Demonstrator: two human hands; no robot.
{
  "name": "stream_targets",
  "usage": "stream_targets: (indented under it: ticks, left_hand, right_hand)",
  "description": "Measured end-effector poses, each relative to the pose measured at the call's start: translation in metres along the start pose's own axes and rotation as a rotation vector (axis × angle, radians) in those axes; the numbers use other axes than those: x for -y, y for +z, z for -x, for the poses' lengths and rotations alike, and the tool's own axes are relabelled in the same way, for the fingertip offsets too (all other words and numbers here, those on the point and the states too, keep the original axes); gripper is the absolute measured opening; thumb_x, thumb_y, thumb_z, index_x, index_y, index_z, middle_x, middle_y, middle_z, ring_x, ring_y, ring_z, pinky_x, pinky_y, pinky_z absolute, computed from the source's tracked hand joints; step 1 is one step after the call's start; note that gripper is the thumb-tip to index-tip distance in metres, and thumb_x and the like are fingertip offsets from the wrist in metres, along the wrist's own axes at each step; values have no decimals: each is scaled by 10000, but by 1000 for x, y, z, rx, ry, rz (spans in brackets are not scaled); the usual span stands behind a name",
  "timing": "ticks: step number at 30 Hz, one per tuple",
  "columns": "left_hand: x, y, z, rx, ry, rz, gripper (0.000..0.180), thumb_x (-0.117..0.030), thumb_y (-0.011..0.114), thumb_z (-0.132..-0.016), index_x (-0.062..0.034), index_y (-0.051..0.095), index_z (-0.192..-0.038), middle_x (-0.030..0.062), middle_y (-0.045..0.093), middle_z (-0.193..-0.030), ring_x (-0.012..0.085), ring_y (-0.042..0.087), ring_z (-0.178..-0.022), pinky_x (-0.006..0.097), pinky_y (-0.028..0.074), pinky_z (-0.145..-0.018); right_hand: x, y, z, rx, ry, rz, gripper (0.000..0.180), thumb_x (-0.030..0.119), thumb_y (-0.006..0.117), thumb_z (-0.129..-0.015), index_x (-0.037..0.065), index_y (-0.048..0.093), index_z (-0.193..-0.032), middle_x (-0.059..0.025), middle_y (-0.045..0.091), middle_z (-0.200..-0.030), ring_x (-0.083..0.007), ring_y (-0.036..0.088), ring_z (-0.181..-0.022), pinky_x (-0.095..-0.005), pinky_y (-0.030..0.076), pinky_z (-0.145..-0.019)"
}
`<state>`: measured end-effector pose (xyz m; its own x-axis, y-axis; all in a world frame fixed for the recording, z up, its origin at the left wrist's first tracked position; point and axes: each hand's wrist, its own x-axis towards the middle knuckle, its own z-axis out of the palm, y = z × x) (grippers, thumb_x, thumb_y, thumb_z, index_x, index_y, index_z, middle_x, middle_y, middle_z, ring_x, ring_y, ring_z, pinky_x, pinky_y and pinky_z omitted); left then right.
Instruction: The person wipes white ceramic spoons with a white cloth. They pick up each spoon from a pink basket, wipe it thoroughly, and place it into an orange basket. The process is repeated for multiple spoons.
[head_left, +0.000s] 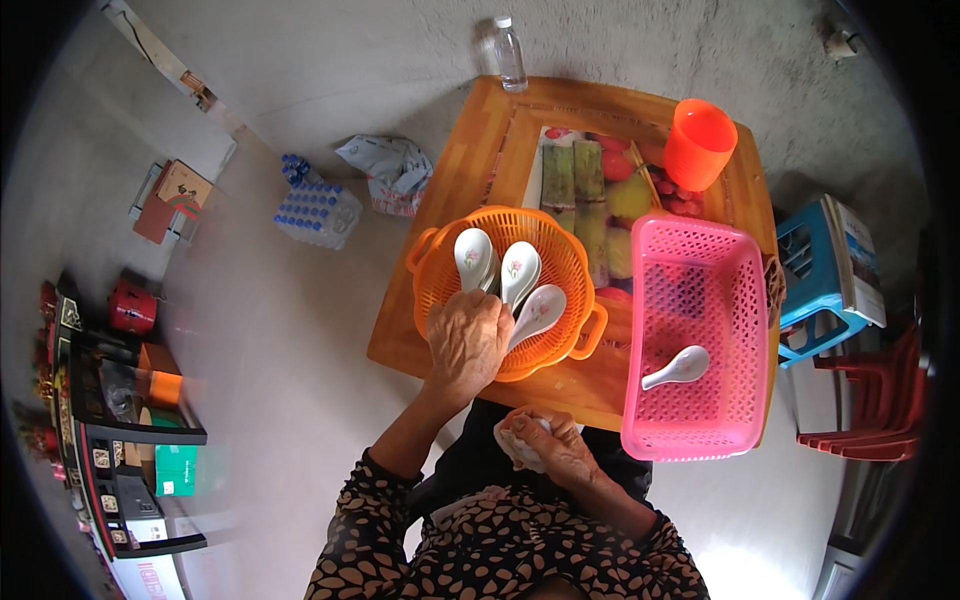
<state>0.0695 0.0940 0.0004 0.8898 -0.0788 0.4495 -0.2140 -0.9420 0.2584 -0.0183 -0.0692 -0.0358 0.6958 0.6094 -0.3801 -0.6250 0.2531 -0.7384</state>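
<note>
From where I stand, the left hand [468,338] is down inside the orange basket [573,265], knuckles up, fingers bent over the handle ends of the spoons [519,268]. The bowls of the spoons fan out beyond the fingertips, away from the person: two nested stacks at the left and middle, and a spoon lying slantwise to the right with its handle running back toward the hand. The hand's underside is hidden, so I can't tell whether the fingers have closed on a handle or merely rest there.

The right hand [562,452] is lower, in front of the person's body just off the table's near edge, bunched around a white cloth [520,446]. It is clear of both baskets.

To the right, on the same table [398,325], the pink basket [700,425] holds a lone spoon [684,366], its handle pointing left, well apart from either hand. Behind the pink basket stands an orange cup [700,145], and a bottle [510,62] stands at the far edge.
</note>
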Motion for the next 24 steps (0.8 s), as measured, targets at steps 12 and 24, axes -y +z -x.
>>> stream_targets:
  ticks: [12,24]
  left_hand:
    - [-1,-8,3,-16,-100,188,388,-257,791,-641,-42,468,-645,114,496,-662,299,517,-626,418,417,-558]
    - [-102,21,3,30,375,239,168,-178,740,-699,-75,626,-765,50,493,-762,240,508,-760,353,431,-667]
  right_hand:
    - [9,3,6,10,-18,3,173,246,522,-934,96,610,-927,27,558,-712,-56,499,-610,-204,420,-527]
    - [-15,-17,41,130,-182,208,269,278,520,-927,21,599,-933,22,555,-741,-59,489,-687,-233,429,-627]
